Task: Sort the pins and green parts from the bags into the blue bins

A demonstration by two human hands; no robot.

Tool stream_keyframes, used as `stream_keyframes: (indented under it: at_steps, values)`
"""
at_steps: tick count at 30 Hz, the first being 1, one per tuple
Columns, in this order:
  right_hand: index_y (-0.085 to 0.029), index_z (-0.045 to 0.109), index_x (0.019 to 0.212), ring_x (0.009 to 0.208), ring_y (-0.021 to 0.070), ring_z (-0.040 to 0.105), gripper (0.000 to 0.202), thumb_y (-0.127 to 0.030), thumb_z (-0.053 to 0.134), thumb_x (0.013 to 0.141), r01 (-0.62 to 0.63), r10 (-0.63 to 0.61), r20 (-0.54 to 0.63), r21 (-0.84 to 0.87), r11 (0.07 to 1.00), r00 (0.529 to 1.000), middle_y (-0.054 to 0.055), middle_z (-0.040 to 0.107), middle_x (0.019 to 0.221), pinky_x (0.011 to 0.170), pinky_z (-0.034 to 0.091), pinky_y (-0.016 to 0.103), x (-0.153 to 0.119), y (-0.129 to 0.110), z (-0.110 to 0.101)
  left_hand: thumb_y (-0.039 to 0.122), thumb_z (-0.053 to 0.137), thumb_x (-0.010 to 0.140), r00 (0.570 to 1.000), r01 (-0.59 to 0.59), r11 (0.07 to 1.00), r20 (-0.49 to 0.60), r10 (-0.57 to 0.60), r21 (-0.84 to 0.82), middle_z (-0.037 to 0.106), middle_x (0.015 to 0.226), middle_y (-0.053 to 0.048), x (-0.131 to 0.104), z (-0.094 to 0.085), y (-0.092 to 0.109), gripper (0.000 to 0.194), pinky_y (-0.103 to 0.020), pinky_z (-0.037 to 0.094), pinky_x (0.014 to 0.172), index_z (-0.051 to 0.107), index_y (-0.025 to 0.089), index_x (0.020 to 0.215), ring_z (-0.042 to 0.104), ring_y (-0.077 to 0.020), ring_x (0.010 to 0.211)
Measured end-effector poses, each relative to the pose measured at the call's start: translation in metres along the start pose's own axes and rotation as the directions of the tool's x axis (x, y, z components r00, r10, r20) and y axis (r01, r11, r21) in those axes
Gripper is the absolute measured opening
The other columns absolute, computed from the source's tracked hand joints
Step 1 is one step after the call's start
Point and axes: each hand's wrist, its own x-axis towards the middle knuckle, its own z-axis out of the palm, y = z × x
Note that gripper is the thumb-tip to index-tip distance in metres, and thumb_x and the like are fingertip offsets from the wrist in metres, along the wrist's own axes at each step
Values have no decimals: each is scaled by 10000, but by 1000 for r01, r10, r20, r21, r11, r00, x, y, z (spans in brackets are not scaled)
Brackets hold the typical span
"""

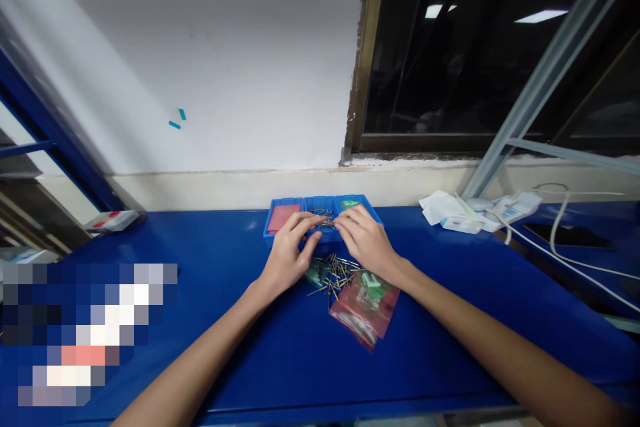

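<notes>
Blue tabletop (240,367) against a pale wall (225,67): two bare hands come together over the middle bin (321,201) of three blue ones in a row, with thin metal pins (324,213) lying inside it. Left hand (290,247) and right hand (365,237) curl their fingertips close to one another over the pins; whether anything is pinched between them cannot be told. Handling pins at the middle bin appears to be the step in hand, and the next move would seem to call for a light fingertip grip, since the slim pieces lie crossed. Flanking the middle bin, the left bin (286,201) holds a red packet (284,218), the right bin (374,212) something green (349,204). On its near side spreads a loose heap of similar pieces (341,273), between a greenish bag (316,272) and a red plastic bag (369,310). Well right of the middle bin lie white packaging (453,212) and a pale cable (554,235), near a metal post (540,73) and dark window (440,73); well left, a small box (114,220). Beyond it, two teal strips (175,125) mark the wall.
</notes>
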Motion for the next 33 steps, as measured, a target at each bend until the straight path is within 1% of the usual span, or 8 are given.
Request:
stream_keyframes:
  at_steps: [4,6,8,12,16,18,26,33]
  values:
    - [-156,696,1066,1103,272,522,258,-272,479,991,45,-38,55,-126,991,998,122,663,1083,940,487,442,24,21,3,126,459,972,999,-42,995,-21,44,85,597,1091,-82,3,-7,-4,307,-363,526,870,594,201,1237,600,-176,961]
    - [-156,684,1091,1120,268,515,255,-281,487,989,58,-52,58,-108,992,997,120,653,1106,981,465,450,24,22,2,118,439,974,997,-72,990,46,66,122,595,1068,-85,3,-11,-8,319,-364,533,857,583,196,1248,599,-183,958]
    - [-162,677,1081,1103,255,520,252,-260,461,998,36,-33,40,-58,998,999,107,650,1088,990,454,442,14,16,-3,122,425,977,980,-108,981,185,77,163,597,1078,-95,3,-13,-11,321,-358,540,850,579,185,1251,607,-185,947]
    - [-196,679,1035,1019,246,554,254,-225,430,999,-17,11,123,43,999,992,85,654,1009,938,468,446,-19,-2,-10,145,418,982,878,-173,959,477,45,227,616,1087,-109,-2,-14,-17,296,-321,544,827,610,151,1207,635,-177,901]
    - [-203,681,1015,977,246,572,245,-214,437,988,-31,17,232,55,998,973,89,650,993,888,488,432,-34,-7,-3,105,441,949,804,-218,938,595,15,270,640,1094,-112,-8,-8,-20,293,-313,536,832,639,155,1160,638,-202,965]
    - [-196,677,1002,975,248,573,233,-206,444,985,-34,26,255,30,999,967,92,647,988,869,494,416,-34,-5,1,72,446,927,789,-222,930,614,-4,292,646,1097,-112,-9,-5,-22,313,-311,532,832,645,164,1150,638,-210,982]
    - [-185,658,1021,981,239,581,215,-213,446,996,-39,25,272,47,998,962,87,645,1002,891,483,398,-31,-5,-4,85,458,922,829,-148,952,559,-30,270,654,1003,-102,-8,1,-25,238,-270,521,782,666,145,1020,656,-184,881]
    - [-204,666,992,981,242,580,217,-224,450,997,-41,14,309,81,996,951,82,661,999,905,481,420,-36,-4,6,-5,439,871,821,-133,935,565,-82,329,673,967,-98,-6,-1,-21,268,-273,498,711,610,145,1013,656,-195,860]
